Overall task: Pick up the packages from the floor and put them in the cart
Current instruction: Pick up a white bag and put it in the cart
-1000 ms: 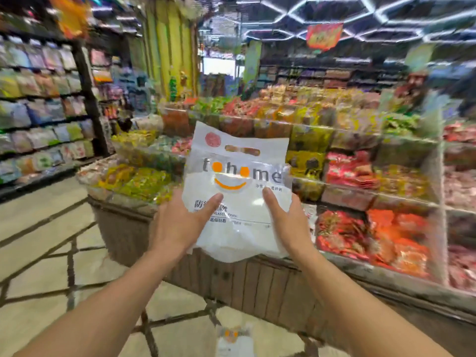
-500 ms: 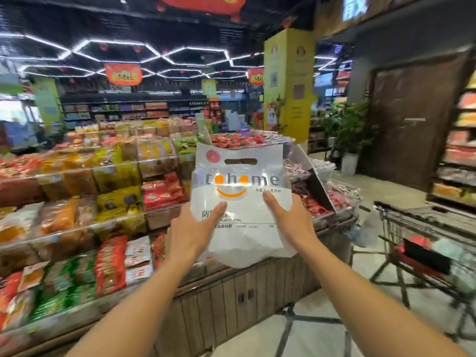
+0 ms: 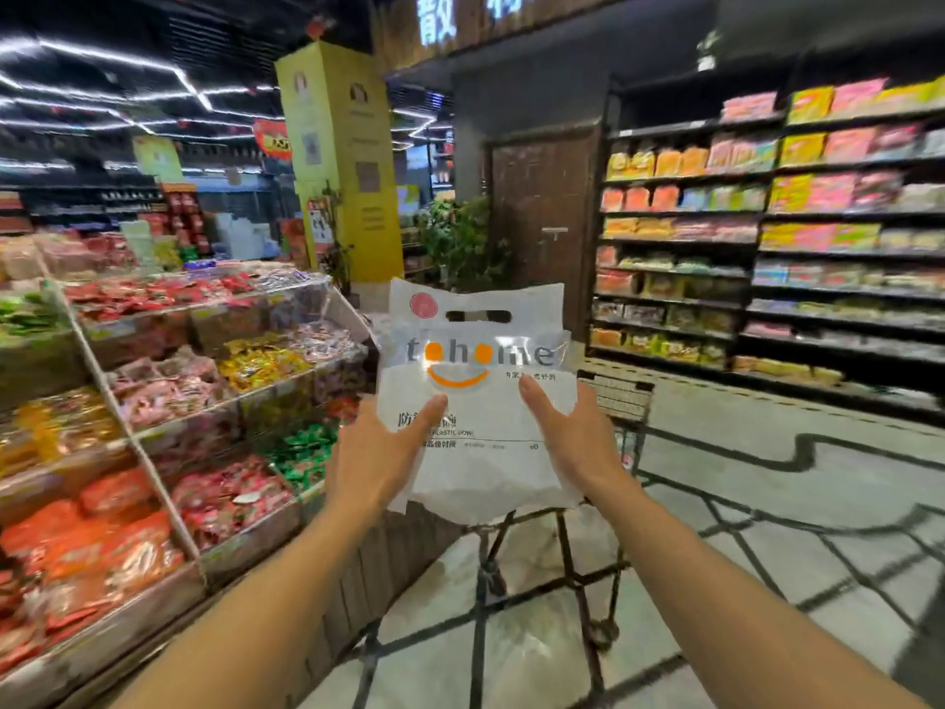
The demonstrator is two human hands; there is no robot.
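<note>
Left hand (image 3: 381,455) and right hand (image 3: 572,437) clasp a white package (image 3: 480,401) upright between them. The cart (image 3: 621,401) stands just beyond, partly hidden.

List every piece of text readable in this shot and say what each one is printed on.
"tohome": white package held between left hand and right hand, both o's orange dots.
"PLASTIC BOWL": small line lower on the package, partly behind the left thumb.
Chinese lines on the package: too small and partly covered.
Lit characters on the overhead sign: cut off, blurred.
Yellow pillar posters and shelf packets: blurred, unreadable.
</note>
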